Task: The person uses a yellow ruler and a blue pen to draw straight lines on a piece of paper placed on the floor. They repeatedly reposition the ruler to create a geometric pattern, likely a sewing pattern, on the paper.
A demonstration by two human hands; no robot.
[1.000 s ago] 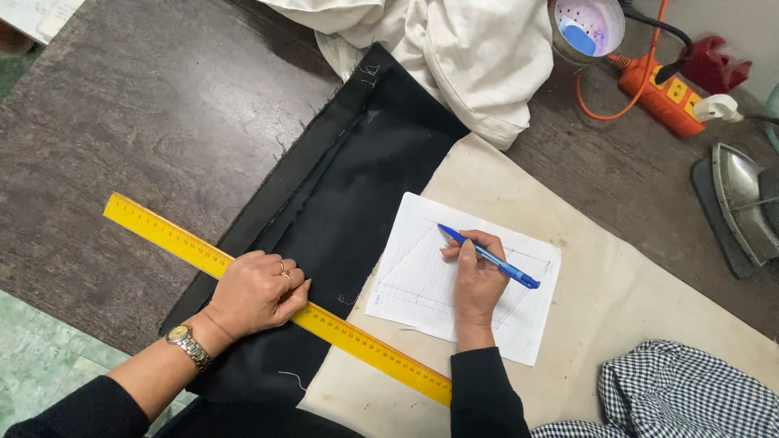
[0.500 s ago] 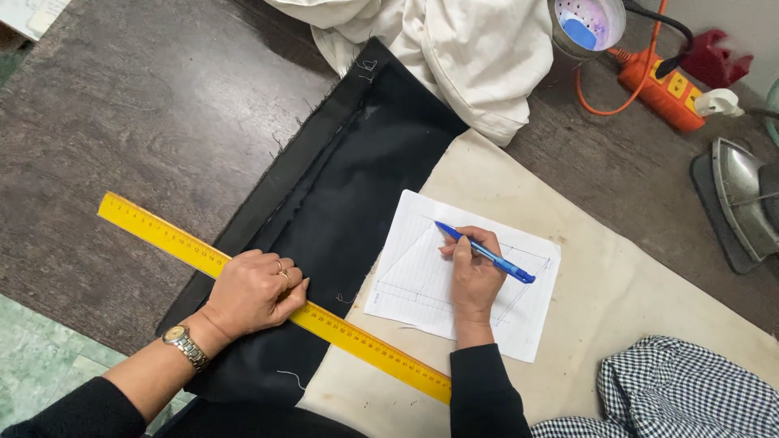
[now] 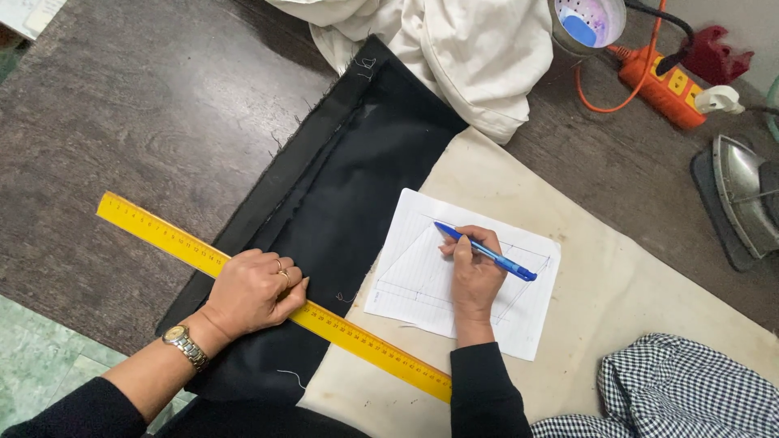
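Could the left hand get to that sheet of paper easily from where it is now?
Probably yes. The left hand rests on the yellow ruler over black fabric, and only flat cloth lies between it and the paper. The right hand, holding a blue pen, already rests on the sheet.

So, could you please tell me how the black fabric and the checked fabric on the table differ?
The black fabric is plain and lies spread flat, while the checked fabric has a black-and-white check and sits crumpled. The black fabric lies under the yellow ruler and the left hand; the checked fabric lies apart, at the table's corner, touched by neither hand. Both partly rest on the cream cloth.
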